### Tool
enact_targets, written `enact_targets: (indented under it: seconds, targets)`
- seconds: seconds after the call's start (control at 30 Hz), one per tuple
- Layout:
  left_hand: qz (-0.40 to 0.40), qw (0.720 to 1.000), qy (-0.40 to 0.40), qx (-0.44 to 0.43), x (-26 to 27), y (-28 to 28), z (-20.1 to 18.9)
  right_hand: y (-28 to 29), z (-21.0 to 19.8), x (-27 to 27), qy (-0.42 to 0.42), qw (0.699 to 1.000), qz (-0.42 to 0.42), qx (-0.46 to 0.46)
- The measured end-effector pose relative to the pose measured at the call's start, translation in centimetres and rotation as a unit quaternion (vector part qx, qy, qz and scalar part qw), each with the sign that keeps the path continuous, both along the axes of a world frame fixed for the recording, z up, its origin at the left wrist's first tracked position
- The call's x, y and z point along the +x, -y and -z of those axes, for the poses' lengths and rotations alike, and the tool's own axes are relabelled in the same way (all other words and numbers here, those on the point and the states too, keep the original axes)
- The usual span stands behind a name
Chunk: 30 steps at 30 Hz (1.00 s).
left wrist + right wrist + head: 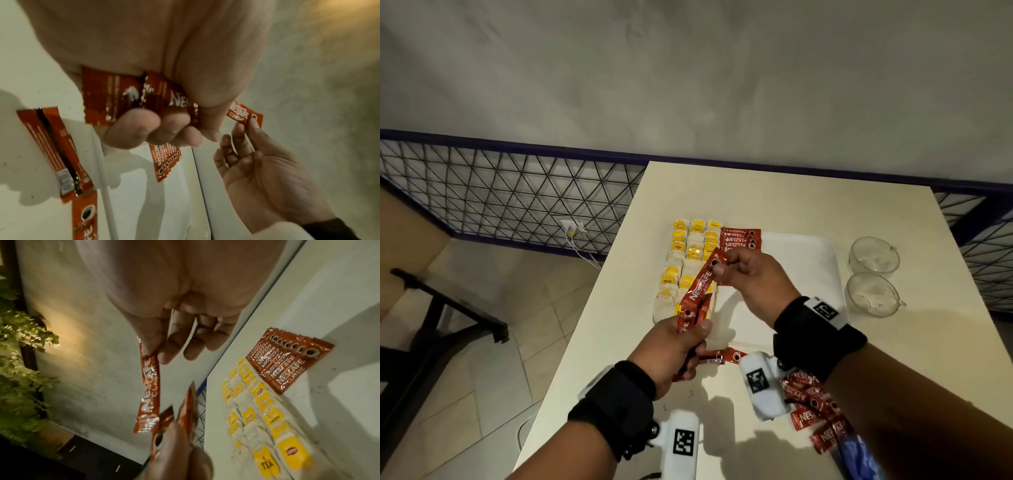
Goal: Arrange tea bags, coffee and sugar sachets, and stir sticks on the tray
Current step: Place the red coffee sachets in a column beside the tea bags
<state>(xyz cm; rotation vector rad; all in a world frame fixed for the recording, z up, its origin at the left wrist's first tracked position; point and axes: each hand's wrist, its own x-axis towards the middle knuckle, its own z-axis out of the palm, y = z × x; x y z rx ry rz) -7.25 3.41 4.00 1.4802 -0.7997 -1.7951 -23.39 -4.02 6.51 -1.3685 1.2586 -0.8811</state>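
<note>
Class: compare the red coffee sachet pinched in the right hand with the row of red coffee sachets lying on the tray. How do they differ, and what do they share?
The single sachet is lifted above the tray, pinched at one end by the right hand; the row of sachets lies flat on it. The single sachet slants diagonally; the row overlaps neatly beside the tea bags. The left hand grips a bunch of other sachets. Both are red, with the same white lettering.

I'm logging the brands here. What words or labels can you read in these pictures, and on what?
"NESCAFE CLASSIC": coffee sachet pinched in the right hand.
"NESCAFE CLASSIC": coffee sachets fanned on the tray.
"NESCAFE": loose sachets on the table.
"TEA": yellow tea bag tag.
Other tea tags' logos and sachet fine print: too blurred.
Wrist markers: patterns, no words.
</note>
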Motion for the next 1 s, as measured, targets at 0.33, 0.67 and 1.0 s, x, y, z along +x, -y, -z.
enact_targets:
  seconds: [0.33,0.67,1.0]
  targets:
    - [-0.088,0.985,0.02,-0.144,3.1,1.9,-2.2,-3.1,-0.2,1.6,0.121,0.989,0.062,0.064]
    - [-0.084,0.987,-0.048,-0.125,1.5,2.7,-2.5,-4.5,0.8,-1.3,0.249,0.95,0.097,0.161]
    - [-0.053,0.983,0.113,-0.136,-2.4,-0.2,-1.8,-6.6,2.9,-7.3,0.132,0.975,0.077,0.161]
